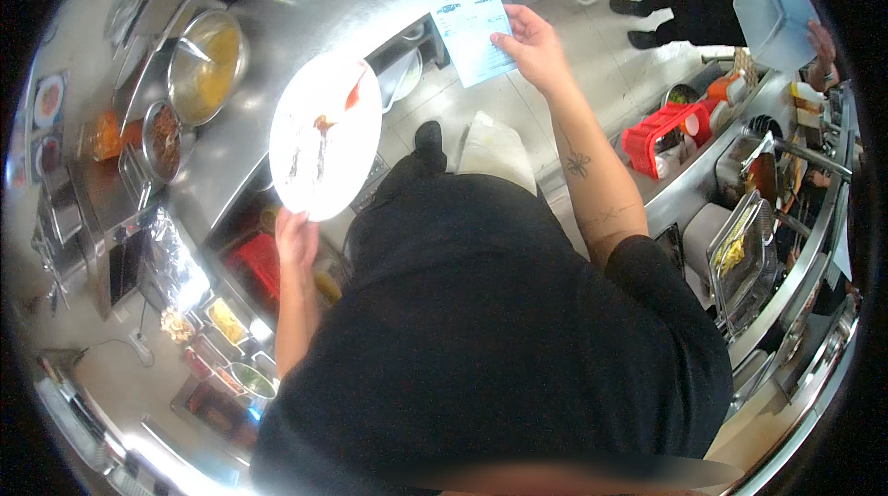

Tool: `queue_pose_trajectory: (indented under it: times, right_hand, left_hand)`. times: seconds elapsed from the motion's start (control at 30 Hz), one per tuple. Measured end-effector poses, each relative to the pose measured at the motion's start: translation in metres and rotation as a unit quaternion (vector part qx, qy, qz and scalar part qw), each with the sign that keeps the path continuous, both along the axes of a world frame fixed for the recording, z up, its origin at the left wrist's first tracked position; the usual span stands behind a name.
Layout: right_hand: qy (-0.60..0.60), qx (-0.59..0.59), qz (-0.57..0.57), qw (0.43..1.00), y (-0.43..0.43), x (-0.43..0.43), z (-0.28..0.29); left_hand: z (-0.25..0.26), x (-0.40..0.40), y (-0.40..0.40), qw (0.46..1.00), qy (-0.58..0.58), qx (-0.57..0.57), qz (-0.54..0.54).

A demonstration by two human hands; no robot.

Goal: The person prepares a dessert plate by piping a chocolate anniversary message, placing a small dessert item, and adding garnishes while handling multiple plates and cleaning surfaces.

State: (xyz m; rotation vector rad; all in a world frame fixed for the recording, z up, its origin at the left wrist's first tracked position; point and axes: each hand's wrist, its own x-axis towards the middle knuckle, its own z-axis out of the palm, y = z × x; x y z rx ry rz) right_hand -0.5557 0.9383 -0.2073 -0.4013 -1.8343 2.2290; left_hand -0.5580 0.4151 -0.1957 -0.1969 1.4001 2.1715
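Observation:
My left hand (297, 236) grips the near rim of a white oval plate (298, 142). On the plate are a red sauce smear, a small brown bit and dark streaks; glare washes out part of its surface. Between the thumb and fingers of my right hand (533, 45) is a pale blue paper slip (475, 45) bearing print and writing. The slip is held out over the tiled floor, just past the edge of the steel counter (333, 17).
A large steel bowl of yellow food (211, 69) and a bowl of brown food (163, 142) stand at left. At right are a red plastic basket (649, 142) and fryer baskets (742, 253). Another person (694, 3) stands at upper right beside a translucent container (773, 13).

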Motion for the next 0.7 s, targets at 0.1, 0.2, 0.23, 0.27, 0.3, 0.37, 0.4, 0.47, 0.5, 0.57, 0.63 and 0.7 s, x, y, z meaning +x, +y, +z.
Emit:
queue_pose_trajectory:
  times: [0.1,0.2,0.23,0.27,0.3,0.37,0.4,0.47,0.5,0.57,0.63,0.7]
  right_hand:
    - [-0.087,-0.027,-0.018,0.996,0.013,0.03,-0.065]
    - [-0.146,-0.041,-0.052,0.987,0.009,0.077,-0.156]
    - [-0.158,-0.057,-0.055,0.984,0.002,0.09,-0.183]
    - [-0.201,-0.026,-0.053,0.978,-0.008,0.104,-0.208]
    - [-0.24,0.01,-0.043,0.97,-0.02,0.107,-0.23]
    - [-0.237,-0.015,-0.057,0.97,-0.034,0.123,-0.276]
    - [-0.23,-0.03,-0.061,0.971,-0.046,0.134,-0.294]
    - [-0.264,-0.031,-0.066,0.962,-0.058,0.144,-0.308]
    - [-0.286,-0.033,-0.057,0.956,-0.057,0.145,-0.317]
    - [-0.285,-0.035,-0.097,0.953,-0.069,0.152,-0.344]
    - [-0.318,-0.048,-0.207,0.924,-0.081,0.165,-0.37]
    - [-0.378,-0.083,-0.216,0.896,-0.086,0.181,-0.393]
  left_hand:
    - [0.018,0.029,-0.006,0.998,-0.043,-0.045,-0.014]
    - [0.019,0.048,0.019,0.987,-0.139,-0.072,-0.018]
    - [0.01,0.059,0.031,0.982,-0.165,-0.091,-0.01]
    - [-0.001,0.068,0.032,0.975,-0.196,-0.105,-0.017]
    - [-0.015,0.074,0.025,0.968,-0.223,-0.114,-0.017]
    - [-0.059,0.07,0.023,0.957,-0.251,-0.142,-0.042]
    - [-0.079,0.074,0.018,0.946,-0.276,-0.16,-0.056]
    - [-0.123,0.071,0.024,0.939,-0.278,-0.187,-0.083]
    - [-0.149,0.066,0.03,0.935,-0.268,-0.214,-0.094]
    - [-0.199,0.047,0.029,0.931,-0.281,-0.198,-0.126]
    - [-0.256,0.041,0.039,0.938,-0.279,-0.18,-0.101]
    - [-0.32,0.034,0.056,0.948,-0.272,-0.116,-0.117]
